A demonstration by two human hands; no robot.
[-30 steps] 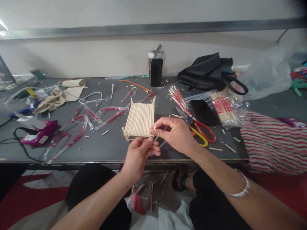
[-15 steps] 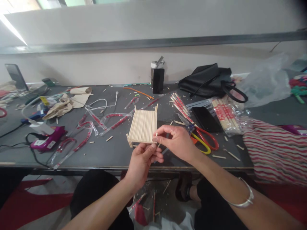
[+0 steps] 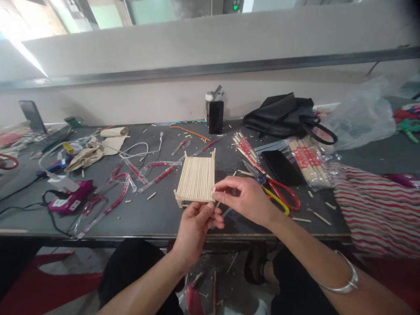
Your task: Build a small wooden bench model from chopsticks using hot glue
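A small platform of pale wooden sticks [image 3: 197, 178], laid side by side with short posts at its corners, sits at the middle of the table near the front. My left hand [image 3: 197, 227] grips its near right corner, thumb on top and fingers curled below. At that same corner, the thumb and forefinger of my right hand [image 3: 249, 199] pinch a short piece of stick [image 3: 214, 190]. Whether this piece is joined to the platform I cannot tell. Fingers hide part of the corner.
Scissors [image 3: 282, 192] with red and yellow handles lie right of my right hand, near a phone [image 3: 282, 167] and packed chopsticks [image 3: 310, 162]. Torn plastic wrappers [image 3: 123, 188] and a purple power strip [image 3: 70, 197] are at left. A black bag [image 3: 278, 114] lies behind.
The view has tilted up a little, so everything sits lower in the picture. Both hands keep their hold at the platform's corner, with only a slight shift of the right fingers.
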